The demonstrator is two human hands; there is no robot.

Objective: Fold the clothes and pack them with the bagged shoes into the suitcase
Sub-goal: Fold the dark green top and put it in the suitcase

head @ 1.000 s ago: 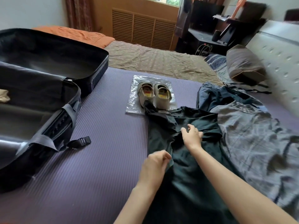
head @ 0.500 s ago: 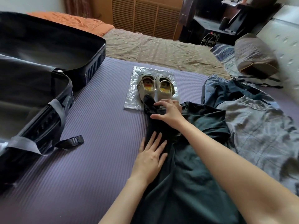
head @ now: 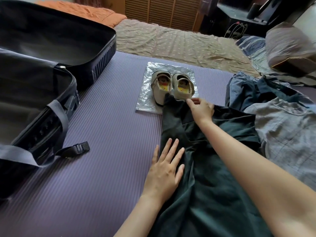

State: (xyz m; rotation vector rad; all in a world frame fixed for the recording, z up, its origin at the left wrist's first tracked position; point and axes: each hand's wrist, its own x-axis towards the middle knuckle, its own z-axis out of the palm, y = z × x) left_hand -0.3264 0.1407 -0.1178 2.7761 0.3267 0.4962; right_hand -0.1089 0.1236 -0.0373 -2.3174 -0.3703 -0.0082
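Flat and slightly spread, the straight fingers of the left hand point(head: 164, 171) press down on the left edge of the dark green garment point(head: 215, 182), palm partly on the cloth and partly on the purple ribbed mat point(head: 111, 134). Farther up, the right hand point(head: 202, 109) has its fingers curled, with thumb and forefinger pinching the garment's narrow upper end, where the cloth comes to a point against the heels of the shoes point(head: 172, 85). Both bare forearms reach in from the lower edge, the right one crossing over the garment's middle.

The garment lies lengthwise on the mat, bunched and creased. The pale shoes sit side by side on a clear plastic bag point(head: 145, 93) that lies flat on the mat. To the left the suitcase point(head: 95, 69) lies wide open, a strap buckle point(head: 83, 147) trailing from it onto the mat. To the right, touching the green cloth, lie a grey garment point(head: 287, 132) and a blue denim garment point(head: 239, 89).
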